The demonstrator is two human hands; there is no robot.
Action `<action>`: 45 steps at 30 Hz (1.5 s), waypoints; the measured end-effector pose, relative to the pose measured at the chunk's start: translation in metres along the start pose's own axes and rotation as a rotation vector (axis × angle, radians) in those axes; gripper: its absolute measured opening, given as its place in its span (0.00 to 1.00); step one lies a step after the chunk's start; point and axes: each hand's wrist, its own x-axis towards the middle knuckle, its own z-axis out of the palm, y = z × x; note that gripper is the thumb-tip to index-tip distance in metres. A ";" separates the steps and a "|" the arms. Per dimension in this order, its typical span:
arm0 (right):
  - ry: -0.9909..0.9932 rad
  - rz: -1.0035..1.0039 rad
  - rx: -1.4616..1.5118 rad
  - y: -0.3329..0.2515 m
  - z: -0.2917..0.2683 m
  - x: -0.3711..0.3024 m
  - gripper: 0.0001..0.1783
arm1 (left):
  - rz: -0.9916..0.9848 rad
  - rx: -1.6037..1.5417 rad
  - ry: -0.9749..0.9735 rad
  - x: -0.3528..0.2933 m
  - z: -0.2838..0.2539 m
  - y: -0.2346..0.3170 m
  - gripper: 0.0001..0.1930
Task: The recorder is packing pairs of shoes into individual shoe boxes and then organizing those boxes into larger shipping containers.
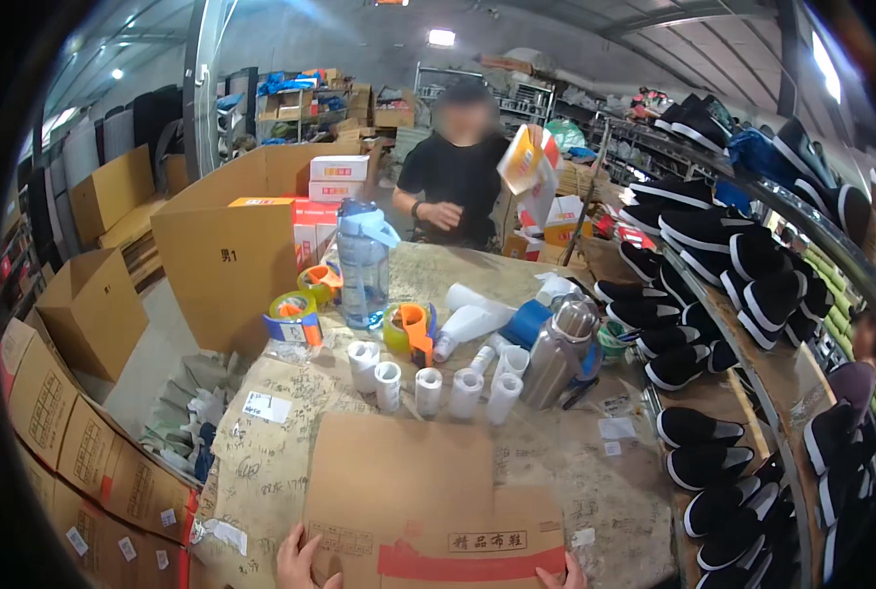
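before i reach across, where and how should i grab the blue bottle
I'd grip the blue bottle around its upper body, below the light blue strap, coming from the near side: it stands upright, roughly cylindrical, with tape dispensers flanking it lower down.

Carton [398, 471] on the table [580, 456], rolls [428, 397] behind it, water bottle [363, 280] behind those, shoe rack [799, 417] at right
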 end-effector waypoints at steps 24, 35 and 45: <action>0.253 0.007 0.300 -0.006 0.012 -0.001 0.36 | 0.053 -0.315 -0.195 -0.017 -0.025 -0.030 0.50; 0.267 0.022 0.068 -0.021 0.007 0.007 0.25 | -0.034 -0.411 -0.182 -0.017 -0.019 -0.036 0.46; 0.264 -0.010 0.028 -0.025 0.006 0.012 0.23 | -0.026 -0.392 -0.163 -0.017 -0.016 -0.041 0.41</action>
